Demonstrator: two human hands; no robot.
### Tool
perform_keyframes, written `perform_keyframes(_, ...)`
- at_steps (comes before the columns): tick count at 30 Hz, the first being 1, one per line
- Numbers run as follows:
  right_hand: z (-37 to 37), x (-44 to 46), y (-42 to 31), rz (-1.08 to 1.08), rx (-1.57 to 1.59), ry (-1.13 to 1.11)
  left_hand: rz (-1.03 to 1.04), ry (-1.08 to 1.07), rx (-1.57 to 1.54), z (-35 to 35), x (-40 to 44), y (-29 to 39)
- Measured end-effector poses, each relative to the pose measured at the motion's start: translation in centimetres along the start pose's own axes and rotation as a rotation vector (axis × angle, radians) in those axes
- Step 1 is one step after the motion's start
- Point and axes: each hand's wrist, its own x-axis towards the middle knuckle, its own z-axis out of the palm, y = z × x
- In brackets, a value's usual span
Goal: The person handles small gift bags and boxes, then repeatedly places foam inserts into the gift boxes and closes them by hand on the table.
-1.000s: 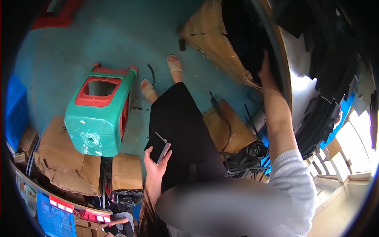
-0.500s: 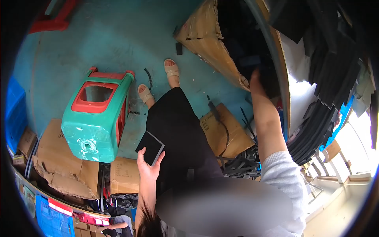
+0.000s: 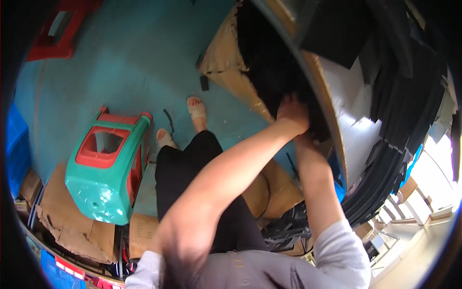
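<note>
My left hand (image 3: pixel 292 115) reaches across my body into the dark mouth of a large cardboard box (image 3: pixel 231 79) on the right. Its fingers point inward and fade into black shadow, so whether they hold anything is unclear. Beneath it my right forearm (image 3: pixel 315 168) also runs up to the box, with the right hand hidden behind the left one. Black material (image 3: pixel 264 53) fills the box opening, too dark to separate into pieces.
A green and red plastic shell (image 3: pixel 98 188) stands on the floor at left. Flattened cardboard (image 3: pixel 72 221) lies beside it. Stacked black foam strips (image 3: pixel 390 125) line the right side. A red plastic frame (image 3: pixel 62 29) is at top left, and black scraps (image 3: pixel 288 226) lie near my legs.
My left hand has swung from my lap over to the box beside my right hand. The black rectangular foam pad it held is no longer distinguishable. The view has shifted slightly.
</note>
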Motion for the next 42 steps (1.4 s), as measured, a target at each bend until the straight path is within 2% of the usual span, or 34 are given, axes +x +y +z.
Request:
perform_keyframes(1, 3.2, -0.6, -1.2, -0.026, 0.018, -0.015, -0.087, -0.091, -0.022, 3.6, 3.4, -1.0)
perform_keyframes(3, 2.1, -1.9, -1.4, -0.077, 0.051, -0.050, -0.114, -0.178, 0.177, 4.9, 4.5, -0.6)
perform_keyframes(5, 2.6, -2.5, -1.6, -0.098, 0.091, -0.071, 0.000, 0.127, -0.007, 15.8, 9.7, -4.2)
perform_keyframes(6, 3.6, -2.5, -2.2, -0.097, 0.104, -0.079, 0.114, 0.112, -0.017, 16.7, 10.3, -4.9)
perform_keyframes(8, 4.2, -2.8, -2.3, -0.080, 0.141, -0.094, 0.145, 0.145, -0.012, 16.3, 9.9, -5.7)
perform_keyframes(10, 1.5, -3.1, -2.3, -0.072, 0.192, -0.104, 0.190, 0.181, 0.001, 13.4, 8.7, -6.0)
perform_keyframes(12, 0.7, -4.4, -2.8, -0.077, 0.250, -0.105, 0.287, 0.169, -0.357, 7.0, 6.4, -5.3)
perform_keyframes(16, -4.4, -7.1, -5.0, -0.107, 0.369, -0.090, 0.323, 0.236, -0.273, -0.8, -0.2, -6.9)
perform_keyframes(18, -6.6, -10.2, -5.6, -0.116, 0.412, -0.086, 0.270, 0.282, -0.594, -5.3, -6.3, -6.8)
perform_keyframes(19, -7.0, -12.6, -6.7, -0.118, 0.428, -0.085, 0.206, 0.234, -0.721, -6.9, -9.2, -7.3)
perform_keyframes(20, -7.6, -15.4, -8.0, 0.013, 0.487, -0.234, 0.139, 0.186, -0.846, -8.3, -12.1, -7.8)
perform_keyframes(21, -8.4, -18.2, -8.4, 0.149, 0.537, -0.387, 0.165, 0.183, -0.865, -9.4, -14.9, -8.3)
perform_keyframes(24, -9.8, -25.8, -8.9, -0.020, 0.583, -0.700, 0.156, 0.196, -0.888, -12.6, -22.9, -10.7)
perform_keyframes(25, -10.1, -28.5, -10.3, -0.027, 0.596, -0.724, 0.155, 0.212, -0.912, -13.8, -25.6, -11.0)
perform_keyframes(27, -10.4, -33.1, -13.4, -0.068, 0.777, -0.929, 0.185, 0.349, -1.046, -15.9, -30.3, -10.9)
perform_keyframes(31, -10.6, -40.5, -19.1, -0.331, 0.539, -1.047, 0.261, 0.491, -1.246, -19.0, -37.6, -10.3)
perform_keyframes(35, -10.5, -46.4, -24.1, -0.545, 0.394, -1.183, 0.353, 0.550, -1.209, -21.5, -42.6, -8.4)
perform_keyframes(38, -10.7, -49.8, -26.6, -0.592, 0.365, -1.263, 0.398, 0.578, -1.302, -22.3, -45.4, -7.4)
perform_keyframes(41, -10.9, -51.8, -28.3, -0.654, 0.360, -1.352, 0.513, 0.583, -1.269, -23.5, -47.4, -5.9)
perform_keyframes(42, -11.1, -52.8, -29.0, -0.610, 0.373, -1.378, 0.547, 0.623, -1.285, -23.8, -48.1, -4.8)
